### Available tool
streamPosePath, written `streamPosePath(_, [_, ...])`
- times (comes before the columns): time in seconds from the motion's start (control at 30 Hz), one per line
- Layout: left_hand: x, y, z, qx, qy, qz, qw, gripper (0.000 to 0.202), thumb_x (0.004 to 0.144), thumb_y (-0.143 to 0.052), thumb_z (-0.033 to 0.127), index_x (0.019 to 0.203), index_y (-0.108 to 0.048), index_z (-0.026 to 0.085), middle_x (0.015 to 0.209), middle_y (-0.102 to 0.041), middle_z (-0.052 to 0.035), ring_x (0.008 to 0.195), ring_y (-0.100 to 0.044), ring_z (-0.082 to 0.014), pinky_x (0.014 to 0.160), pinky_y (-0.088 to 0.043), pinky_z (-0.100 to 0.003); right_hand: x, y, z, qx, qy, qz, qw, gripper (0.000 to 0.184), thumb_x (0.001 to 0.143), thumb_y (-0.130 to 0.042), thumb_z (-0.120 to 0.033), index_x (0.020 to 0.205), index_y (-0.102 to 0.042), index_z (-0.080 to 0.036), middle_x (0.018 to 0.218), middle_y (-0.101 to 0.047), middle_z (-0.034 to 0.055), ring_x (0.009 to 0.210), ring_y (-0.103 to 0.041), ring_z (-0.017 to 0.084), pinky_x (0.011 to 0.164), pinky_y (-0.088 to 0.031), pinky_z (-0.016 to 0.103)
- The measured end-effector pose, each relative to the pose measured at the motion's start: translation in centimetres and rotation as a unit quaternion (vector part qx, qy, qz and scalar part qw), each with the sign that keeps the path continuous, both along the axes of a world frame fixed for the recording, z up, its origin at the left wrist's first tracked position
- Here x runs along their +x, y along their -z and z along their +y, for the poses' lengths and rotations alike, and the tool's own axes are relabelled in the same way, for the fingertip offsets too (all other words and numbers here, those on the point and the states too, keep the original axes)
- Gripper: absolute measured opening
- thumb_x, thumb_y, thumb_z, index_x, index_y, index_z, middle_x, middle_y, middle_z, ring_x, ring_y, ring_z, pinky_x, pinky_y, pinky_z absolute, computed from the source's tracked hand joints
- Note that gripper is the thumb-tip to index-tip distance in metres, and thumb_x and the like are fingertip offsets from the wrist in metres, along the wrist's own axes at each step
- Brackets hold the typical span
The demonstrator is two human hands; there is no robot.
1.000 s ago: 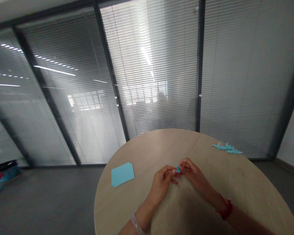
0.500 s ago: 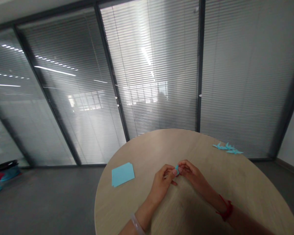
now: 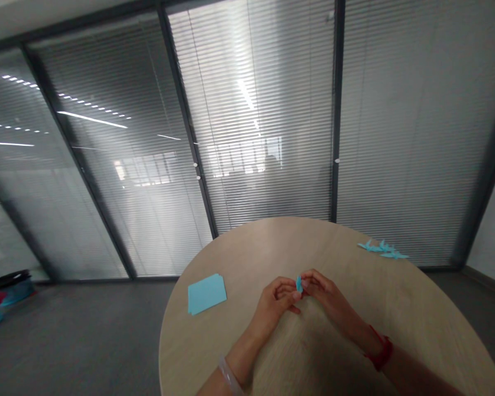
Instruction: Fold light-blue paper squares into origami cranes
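Between my two hands is a small folded piece of blue paper [image 3: 299, 284], held a little above the table. My left hand [image 3: 275, 300] pinches it from the left, the thumb at its lower edge. From the right, my right hand [image 3: 322, 291] grips it with thumb and fingertips. The fingers hide part of the paper, so its exact folded shape cannot be made out. To the left lies a stack of flat blue paper sheets [image 3: 207, 294]. Several folded blue paper pieces with pointed ends [image 3: 381, 249] lie together near the far right edge.
The round wooden table [image 3: 264, 242] has its curved edge close to a glass partition with blinds [image 3: 272, 187]. On the floor at far left are blue and red containers [image 3: 12, 289], partly cut off.
My left thumb has moved slightly down and right along the folded paper, and more of the paper shows upright between my fingers. My right hand has hardly moved.
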State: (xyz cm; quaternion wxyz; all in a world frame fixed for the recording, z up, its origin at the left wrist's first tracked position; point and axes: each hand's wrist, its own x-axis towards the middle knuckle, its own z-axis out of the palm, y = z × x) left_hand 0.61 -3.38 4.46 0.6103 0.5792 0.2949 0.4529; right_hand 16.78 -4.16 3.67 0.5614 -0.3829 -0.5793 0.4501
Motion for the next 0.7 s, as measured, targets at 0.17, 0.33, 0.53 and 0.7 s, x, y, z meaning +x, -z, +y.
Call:
streamPosePath(0.17, [-0.06, -0.08, -0.09, -0.01, 0.002, 0.003, 1.0, 0.039, 0.064, -0.079, 0.042, 0.087, -0.065, 0.014, 0.082, -0.068, -0.007, 0.08, -0.062, -0.0195, 0.061, -0.053, -0.027, 0.0, 0.02, 0.03, -0.004, -0.008, 0.006, 1.0, 0.036, 0.072, -0.063, -0.056, 0.079, -0.059, -0.021, 0.074, -0.065, 0.0021, 0.072, -0.063, 0.021, 0.072, -0.049, 0.035])
streamPosePath(0.33, [-0.03, -0.22, -0.15, -0.006, -0.001, -0.003, 1.0, 0.037, 0.063, -0.08, 0.04, 0.084, -0.066, 0.013, 0.08, -0.067, -0.0064, 0.077, -0.062, -0.0186, 0.06, -0.053, -0.027, 0.0, -0.21, -0.11, -0.001, -0.019, -0.015, 1.0, 0.037, 0.073, -0.061, -0.058, 0.077, -0.059, -0.02, 0.072, -0.063, 0.002, 0.072, -0.062, 0.021, 0.071, -0.048, 0.033])
streamPosePath(0.53, [0.09, -0.31, -0.14, -0.007, -0.003, -0.002, 1.0, 0.039, 0.061, -0.082, 0.04, 0.083, -0.064, 0.013, 0.079, -0.067, -0.0063, 0.075, -0.062, -0.0177, 0.058, -0.053, -0.026, -0.01, -0.16, -0.11, -0.002, -0.002, -0.023, 1.0, 0.036, 0.074, -0.061, -0.057, 0.079, -0.059, -0.021, 0.076, -0.064, 0.0022, 0.077, -0.061, 0.021, 0.073, -0.047, 0.032])
streamPosePath(0.7, [0.08, -0.1, -0.02, -0.011, -0.001, 0.003, 1.0, 0.041, 0.059, -0.083, 0.039, 0.085, -0.063, 0.013, 0.08, -0.067, -0.0059, 0.074, -0.063, -0.0178, 0.059, -0.053, -0.027, 0.05, 0.11, 0.15, -0.003, 0.0, -0.024, 1.0, 0.039, 0.072, -0.061, -0.059, 0.079, -0.059, -0.021, 0.076, -0.064, 0.0023, 0.076, -0.061, 0.021, 0.072, -0.048, 0.033])
